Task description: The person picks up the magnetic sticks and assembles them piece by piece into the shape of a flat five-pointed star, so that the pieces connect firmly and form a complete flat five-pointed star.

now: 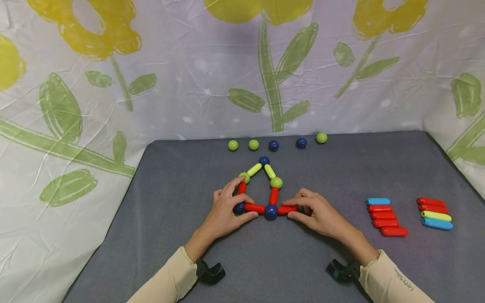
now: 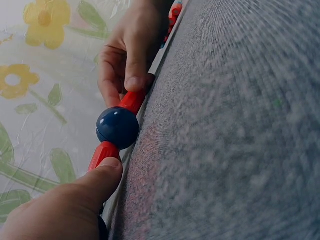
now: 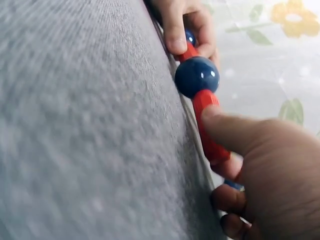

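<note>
Left hand (image 1: 226, 206): at the frame's lower left corner; thumb and a finger pinch the bottom red stick (image 1: 254, 208) close to the corner blue ball (image 1: 239, 208), and another finger reaches up to the left green ball (image 1: 244, 177).
Right hand (image 1: 315, 210): thumb and fingers grip the side red stick (image 1: 287, 210), which points away from the frame.
Stick-to-ball contact: side red stick touches the lower right blue ball (image 1: 270, 212); bottom red stick meets the same ball from the opposite side, confirmed in both wrist views.
Frame: five-sided, lying mid-table between and beyond the hands; red uprights (image 1: 274, 196) at left and right, right green ball (image 1: 276, 182) above the right one, two yellow-green sticks (image 1: 254, 169) slanting up to the top blue ball (image 1: 264, 161).
Ball row (image 1: 273, 145): along the table's far edge; left to right green, green, blue, blue, green.
Near stick stack (image 1: 384, 215): right of the right hand; one blue, four red, side by side.
Far stick stack (image 1: 435, 215): further right; two red, one yellow-green, one blue.
Table (image 1: 170, 181): dark grey cloth surface.
Backdrop (image 1: 182, 75): pale sheet, yellow flowers, green leaves.
Sleeves (image 1: 168, 277): cream, both arms.
</note>
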